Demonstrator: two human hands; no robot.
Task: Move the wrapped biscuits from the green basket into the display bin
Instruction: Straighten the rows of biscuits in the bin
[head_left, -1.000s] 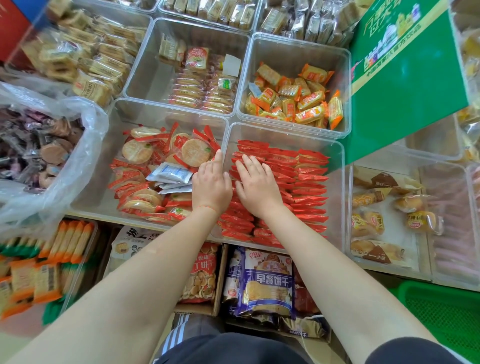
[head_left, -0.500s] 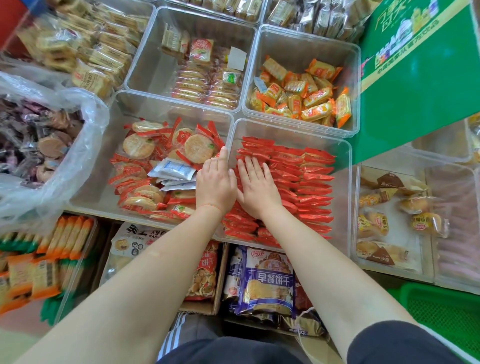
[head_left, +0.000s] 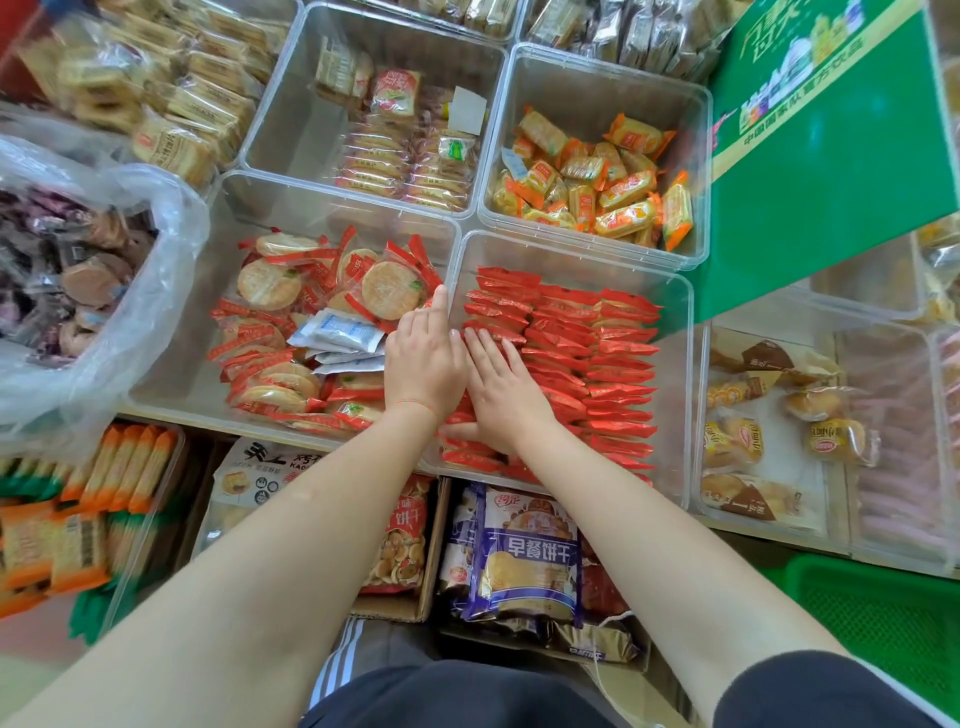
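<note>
Both hands lie flat on the red wrapped biscuits (head_left: 571, 353) in the clear bin (head_left: 675, 291). The left hand (head_left: 423, 358) rests at the bin's left wall with straight fingers, probably to hold the row's edge in line. The right hand (head_left: 501, 387) presses down on the packs with spread fingers, likely to pack them neat and tight. Neither hand grasps anything. The green basket (head_left: 883, 613) sits low at the near right, and what is inside cannot be seen.

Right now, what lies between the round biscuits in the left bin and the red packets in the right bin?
In the head view, the bins' clear walls and the left hand lie between the round biscuits and the red packets.
</note>
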